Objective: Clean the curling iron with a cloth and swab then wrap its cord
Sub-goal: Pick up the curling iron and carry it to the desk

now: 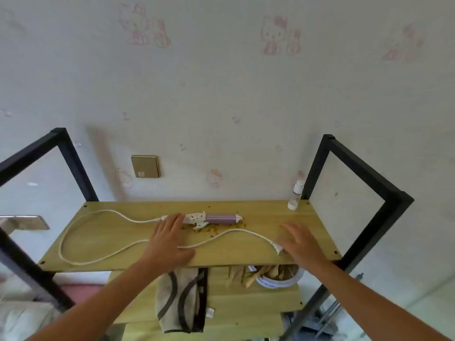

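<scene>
A pink and white curling iron (216,218) lies on the wooden top shelf (103,244), barrel pointing right, with brown crumbs beside it. Its white cord (81,260) loops left across the shelf and back to the plug (277,247) at the right. My left hand (167,242) reaches forward with straight fingers, the fingertips at the iron's white handle end. My right hand (301,242) hovers flat just above the plug. A grey cloth with dark trim (182,299) hangs down onto the lower shelf, below my left wrist.
Two small white-capped bottles (295,195) stand at the shelf's back right corner. A white bowl of brown scraps (273,276) sits on the lower shelf. Black frame posts (317,168) rise on both sides. A wall switch plate (145,166) sits behind.
</scene>
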Demonstrator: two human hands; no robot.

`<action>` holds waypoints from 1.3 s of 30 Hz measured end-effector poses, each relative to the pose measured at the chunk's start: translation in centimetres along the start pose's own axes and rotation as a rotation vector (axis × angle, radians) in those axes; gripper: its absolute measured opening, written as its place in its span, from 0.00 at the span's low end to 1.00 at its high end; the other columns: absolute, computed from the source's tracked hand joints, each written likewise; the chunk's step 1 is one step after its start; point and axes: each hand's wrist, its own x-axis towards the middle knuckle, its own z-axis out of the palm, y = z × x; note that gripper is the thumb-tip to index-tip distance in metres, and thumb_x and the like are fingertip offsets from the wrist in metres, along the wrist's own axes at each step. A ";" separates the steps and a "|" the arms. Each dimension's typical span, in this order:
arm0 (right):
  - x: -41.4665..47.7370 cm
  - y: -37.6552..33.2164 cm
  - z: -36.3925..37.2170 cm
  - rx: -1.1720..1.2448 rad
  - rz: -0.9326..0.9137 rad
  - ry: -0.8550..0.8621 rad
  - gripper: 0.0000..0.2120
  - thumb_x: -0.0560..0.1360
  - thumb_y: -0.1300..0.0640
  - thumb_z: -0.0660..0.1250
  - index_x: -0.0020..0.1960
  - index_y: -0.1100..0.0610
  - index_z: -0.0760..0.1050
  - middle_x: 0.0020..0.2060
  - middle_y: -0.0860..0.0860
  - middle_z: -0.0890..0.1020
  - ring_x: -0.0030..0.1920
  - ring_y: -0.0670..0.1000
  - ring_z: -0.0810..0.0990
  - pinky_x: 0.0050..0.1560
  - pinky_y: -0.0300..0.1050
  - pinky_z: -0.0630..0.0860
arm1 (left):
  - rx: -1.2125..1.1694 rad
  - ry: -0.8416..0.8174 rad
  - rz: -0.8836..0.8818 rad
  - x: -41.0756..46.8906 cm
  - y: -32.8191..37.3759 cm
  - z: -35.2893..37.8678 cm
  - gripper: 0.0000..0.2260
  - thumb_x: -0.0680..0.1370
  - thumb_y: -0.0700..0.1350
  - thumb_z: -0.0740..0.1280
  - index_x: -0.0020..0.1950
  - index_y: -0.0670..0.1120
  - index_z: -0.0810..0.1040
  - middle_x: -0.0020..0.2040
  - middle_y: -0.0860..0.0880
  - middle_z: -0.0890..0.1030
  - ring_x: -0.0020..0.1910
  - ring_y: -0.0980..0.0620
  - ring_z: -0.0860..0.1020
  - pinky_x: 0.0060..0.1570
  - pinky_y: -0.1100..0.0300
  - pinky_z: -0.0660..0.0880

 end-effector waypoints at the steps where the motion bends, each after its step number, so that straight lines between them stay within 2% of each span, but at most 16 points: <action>1: 0.3 0.5 0.1 -0.089 -0.011 -0.024 0.28 0.76 0.34 0.59 0.71 0.45 0.73 0.69 0.43 0.72 0.70 0.48 0.69 0.70 0.51 0.68 | 0.019 -0.027 -0.004 1.0 -0.6 0.1 0.50 0.69 0.67 0.65 0.85 0.45 0.52 0.84 0.46 0.56 0.83 0.45 0.52 0.81 0.47 0.46; 3: 0.7 1.4 0.5 -0.253 -0.037 -0.022 0.29 0.78 0.33 0.54 0.73 0.45 0.71 0.72 0.45 0.70 0.72 0.50 0.68 0.73 0.54 0.67 | 0.099 -0.093 -0.006 2.6 -1.4 -0.1 0.50 0.71 0.66 0.66 0.85 0.46 0.49 0.85 0.46 0.55 0.84 0.47 0.49 0.81 0.47 0.43; 5: 0.7 2.0 0.8 -0.272 -0.055 -0.013 0.31 0.78 0.31 0.49 0.73 0.44 0.71 0.72 0.45 0.71 0.72 0.50 0.69 0.72 0.56 0.68 | 0.132 -0.179 -0.006 4.0 -1.8 -0.6 0.49 0.72 0.66 0.67 0.85 0.46 0.49 0.84 0.45 0.59 0.83 0.46 0.54 0.81 0.46 0.46; 8: 0.7 2.2 1.0 -0.239 -0.084 0.014 0.30 0.79 0.31 0.47 0.72 0.44 0.72 0.70 0.45 0.72 0.71 0.50 0.70 0.71 0.56 0.69 | 0.185 -0.229 -0.026 5.4 -2.1 -0.6 0.42 0.73 0.64 0.69 0.81 0.47 0.62 0.76 0.46 0.70 0.75 0.44 0.67 0.73 0.49 0.63; 10: 0.8 2.2 0.8 -0.242 -0.071 0.012 0.30 0.80 0.32 0.47 0.72 0.46 0.72 0.70 0.46 0.73 0.70 0.51 0.70 0.71 0.57 0.69 | 0.248 -0.234 0.002 6.4 -2.4 -0.7 0.31 0.73 0.64 0.70 0.72 0.50 0.73 0.65 0.48 0.78 0.63 0.47 0.75 0.58 0.52 0.72; 11: 0.8 2.2 0.9 -0.251 -0.075 0.006 0.30 0.80 0.33 0.47 0.72 0.46 0.72 0.70 0.46 0.73 0.71 0.51 0.70 0.71 0.57 0.69 | 0.263 -0.241 0.015 6.8 -2.4 -0.7 0.26 0.73 0.64 0.70 0.66 0.51 0.77 0.58 0.50 0.80 0.56 0.49 0.77 0.49 0.54 0.72; 13: 0.7 2.2 1.0 -0.268 -0.088 0.002 0.30 0.81 0.33 0.46 0.72 0.46 0.72 0.70 0.46 0.73 0.71 0.51 0.70 0.71 0.57 0.69 | 0.287 -0.285 0.017 7.1 -2.1 -0.9 0.19 0.73 0.64 0.69 0.58 0.54 0.78 0.48 0.55 0.78 0.46 0.52 0.76 0.40 0.56 0.69; 17: 0.6 2.2 1.1 -0.279 -0.073 0.014 0.31 0.80 0.32 0.45 0.72 0.45 0.71 0.71 0.46 0.72 0.72 0.51 0.69 0.72 0.57 0.68 | 0.358 -0.313 0.050 7.1 -1.5 -0.5 0.13 0.72 0.64 0.66 0.49 0.57 0.74 0.40 0.58 0.74 0.40 0.54 0.76 0.36 0.57 0.69; 21: 0.7 2.4 1.3 -0.268 -0.064 0.025 0.30 0.81 0.31 0.46 0.72 0.45 0.71 0.71 0.45 0.72 0.72 0.52 0.69 0.73 0.57 0.68 | 0.386 -0.260 0.085 6.4 -1.3 0.3 0.15 0.72 0.63 0.64 0.49 0.54 0.76 0.41 0.56 0.75 0.39 0.52 0.74 0.36 0.56 0.66; 24: 0.8 2.7 1.4 -0.257 -0.063 0.039 0.30 0.81 0.31 0.46 0.72 0.45 0.71 0.71 0.45 0.72 0.72 0.51 0.70 0.72 0.57 0.68 | 0.385 -0.213 0.094 5.8 -1.1 0.3 0.16 0.74 0.62 0.63 0.53 0.52 0.77 0.38 0.57 0.73 0.34 0.55 0.72 0.33 0.58 0.64; 26: 0.8 2.8 1.4 -0.237 -0.068 0.045 0.30 0.81 0.31 0.47 0.72 0.45 0.72 0.71 0.45 0.73 0.71 0.51 0.70 0.72 0.56 0.68 | 0.339 -0.191 0.083 5.0 -0.9 0.3 0.16 0.77 0.61 0.63 0.55 0.52 0.74 0.35 0.58 0.70 0.31 0.59 0.70 0.29 0.60 0.62; 28: 0.7 2.6 1.3 -0.202 -0.058 0.045 0.30 0.79 0.30 0.49 0.71 0.45 0.73 0.71 0.44 0.72 0.72 0.51 0.69 0.72 0.56 0.67 | 0.272 -0.181 0.044 3.8 -0.3 0.0 0.15 0.78 0.61 0.63 0.55 0.52 0.73 0.35 0.58 0.72 0.31 0.60 0.71 0.27 0.61 0.63; 31: -0.4 1.6 1.2 -0.097 -0.013 0.040 0.29 0.75 0.31 0.56 0.69 0.43 0.75 0.71 0.42 0.72 0.73 0.49 0.67 0.74 0.56 0.65 | 0.117 -0.147 -0.062 0.9 0.6 -0.5 0.12 0.77 0.61 0.64 0.45 0.53 0.74 0.32 0.55 0.77 0.27 0.58 0.75 0.24 0.62 0.64; 34: -2.9 0.1 1.2 0.094 0.050 -0.014 0.18 0.78 0.41 0.66 0.66 0.44 0.78 0.71 0.43 0.72 0.74 0.49 0.67 0.74 0.55 0.64 | -0.056 -0.101 -0.153 -3.5 1.1 -1.0 0.13 0.76 0.58 0.69 0.37 0.54 0.74 0.27 0.54 0.77 0.23 0.59 0.74 0.22 0.66 0.63; 36: -6.0 -1.2 1.2 0.244 0.062 -0.053 0.13 0.78 0.47 0.68 0.63 0.43 0.79 0.67 0.40 0.74 0.71 0.45 0.70 0.72 0.51 0.67 | -0.204 -0.062 -0.230 -7.3 1.2 -1.1 0.13 0.75 0.57 0.70 0.35 0.52 0.75 0.25 0.54 0.76 0.21 0.58 0.72 0.22 0.66 0.64; 39: -11.8 -3.3 2.0 0.426 0.073 -0.071 0.14 0.75 0.43 0.67 0.59 0.40 0.79 0.61 0.33 0.78 0.64 0.35 0.74 0.61 0.38 0.70 | -0.376 -0.048 -0.368 -13.4 1.4 -0.1 0.09 0.77 0.51 0.71 0.39 0.51 0.78 0.27 0.49 0.78 0.22 0.58 0.71 0.23 0.64 0.69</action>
